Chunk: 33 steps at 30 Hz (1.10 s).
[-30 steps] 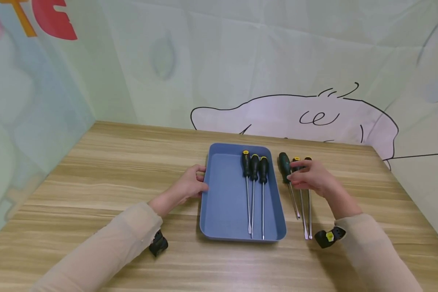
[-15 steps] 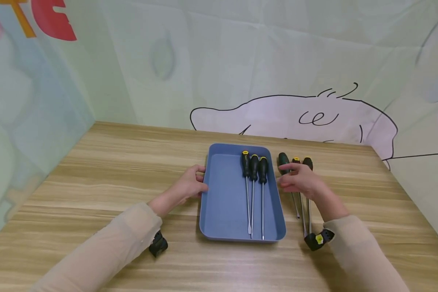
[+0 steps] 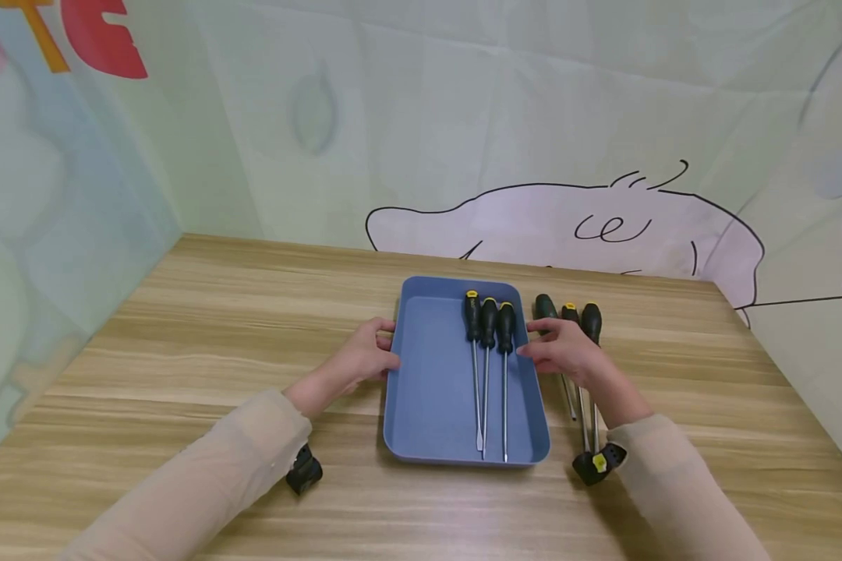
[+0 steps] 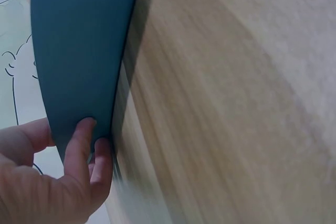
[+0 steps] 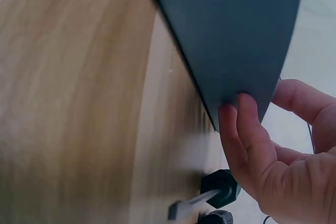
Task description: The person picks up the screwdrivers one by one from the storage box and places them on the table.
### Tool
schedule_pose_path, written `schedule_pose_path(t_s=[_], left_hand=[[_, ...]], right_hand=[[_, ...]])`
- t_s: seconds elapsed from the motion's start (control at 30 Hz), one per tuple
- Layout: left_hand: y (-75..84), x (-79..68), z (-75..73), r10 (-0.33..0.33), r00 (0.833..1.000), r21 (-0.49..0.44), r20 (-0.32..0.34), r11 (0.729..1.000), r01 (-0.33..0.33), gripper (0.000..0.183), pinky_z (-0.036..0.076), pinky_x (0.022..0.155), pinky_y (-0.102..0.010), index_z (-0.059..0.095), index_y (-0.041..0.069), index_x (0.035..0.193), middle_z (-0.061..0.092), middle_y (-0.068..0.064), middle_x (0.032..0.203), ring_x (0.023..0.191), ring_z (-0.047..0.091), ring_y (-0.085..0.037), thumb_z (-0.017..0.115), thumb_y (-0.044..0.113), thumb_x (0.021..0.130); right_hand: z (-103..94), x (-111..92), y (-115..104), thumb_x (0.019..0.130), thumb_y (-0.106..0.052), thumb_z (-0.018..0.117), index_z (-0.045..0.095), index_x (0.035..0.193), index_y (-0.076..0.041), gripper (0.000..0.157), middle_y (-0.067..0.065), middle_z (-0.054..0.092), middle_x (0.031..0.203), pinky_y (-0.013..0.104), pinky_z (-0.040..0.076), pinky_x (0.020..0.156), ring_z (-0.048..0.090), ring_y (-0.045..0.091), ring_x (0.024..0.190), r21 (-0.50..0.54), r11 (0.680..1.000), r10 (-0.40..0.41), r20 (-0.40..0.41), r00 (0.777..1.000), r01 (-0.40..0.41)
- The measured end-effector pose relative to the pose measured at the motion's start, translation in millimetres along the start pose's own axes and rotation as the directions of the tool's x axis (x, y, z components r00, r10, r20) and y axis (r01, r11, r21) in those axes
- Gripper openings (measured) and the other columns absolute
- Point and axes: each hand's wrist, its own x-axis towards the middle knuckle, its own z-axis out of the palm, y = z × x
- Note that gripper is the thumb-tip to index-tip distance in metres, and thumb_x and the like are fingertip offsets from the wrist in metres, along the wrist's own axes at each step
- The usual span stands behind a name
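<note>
A blue rectangular tray (image 3: 431,382) sits mid-table in the head view. Three black-handled screwdrivers (image 3: 488,321) with yellow-topped handles lie along its right side, shafts toward the person. My left hand (image 3: 360,357) grips the tray's left wall; the left wrist view has its fingers (image 4: 80,142) on the outside and thumb at the rim. On the opposite wall is my right hand (image 3: 564,352), which pinches it the same way, fingertips (image 5: 247,103) against the outer face. Under and beside that hand lie a green-handled screwdriver (image 3: 544,305) and two black-handled screwdrivers (image 3: 592,321), partly hidden.
The wood-grain table (image 3: 252,312) extends around the tray on all sides. A printed cloth backdrop (image 3: 421,125) stands along its back and sides. A dark wrist camera (image 3: 305,469) hangs below the left sleeve, another (image 3: 596,465) below the right, overlapping screwdriver tips.
My right hand has moved left from over the loose screwdrivers to the tray's right wall and taken hold there. The left hand and the tray have stayed in place.
</note>
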Motion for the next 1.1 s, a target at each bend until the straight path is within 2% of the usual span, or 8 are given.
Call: schedule_pose_path(t_s=[0.2, 0.43, 0.8, 1.1], left_hand=[[-0.1, -0.3, 0.5, 0.006, 1.0, 0.013, 0.0, 1.0, -0.006, 0.06, 0.054, 0.064, -0.032, 0.033, -0.007, 0.134, 0.051, -0.029, 0.112, 0.084, 0.056, -0.025, 0.054, -0.014, 0.078], [1.1, -0.9, 0.9, 0.009, 1.0, 0.041, 0.003, 0.999, -0.009, 0.057, 0.055, 0.066, -0.033, 0.035, -0.007, 0.132, 0.052, -0.027, 0.11, 0.085, 0.056, -0.025, 0.055, -0.012, 0.079], [1.7, -0.2, -2.6, -0.005, 1.0, 0.052, 0.028, 0.999, 0.003, 0.057, 0.055, 0.072, -0.037, 0.033, -0.006, 0.133, 0.051, -0.027, 0.112, 0.09, 0.058, -0.029, 0.058, -0.009, 0.082], [5.6, -2.5, -7.3, -0.02, 0.997, 0.086, 0.077, 0.996, 0.013, 0.06, 0.055, 0.076, -0.038, 0.031, -0.006, 0.135, 0.049, -0.027, 0.114, 0.096, 0.059, -0.031, 0.062, -0.004, 0.083]], right_hand=[[4.8, 1.0, 0.5, 0.083, -0.003, 0.064, 0.036, 0.135, 0.009, 0.06, 0.027, 0.055, 0.114, 0.037, 0.054, 0.079, 0.061, 0.019, 0.081, -0.044, 0.999, 0.024, -0.041, 0.999, -0.026], [6.6, 2.6, 1.3, 0.083, -0.003, 0.063, 0.039, 0.134, 0.007, 0.057, 0.028, 0.055, 0.115, 0.04, 0.054, 0.081, 0.061, 0.022, 0.083, -0.089, 0.995, 0.047, -0.082, 0.996, -0.054], [6.0, 2.8, 0.4, 0.084, -0.002, 0.064, 0.039, 0.134, 0.008, 0.057, 0.028, 0.055, 0.115, 0.039, 0.054, 0.08, 0.062, 0.022, 0.084, -0.07, 0.996, 0.056, -0.073, 0.996, -0.061], [5.9, 1.9, -1.0, 0.085, -0.001, 0.063, 0.037, 0.135, 0.01, 0.058, 0.028, 0.055, 0.116, 0.037, 0.054, 0.078, 0.063, 0.02, 0.084, -0.032, 0.998, 0.061, -0.045, 0.997, -0.062]])
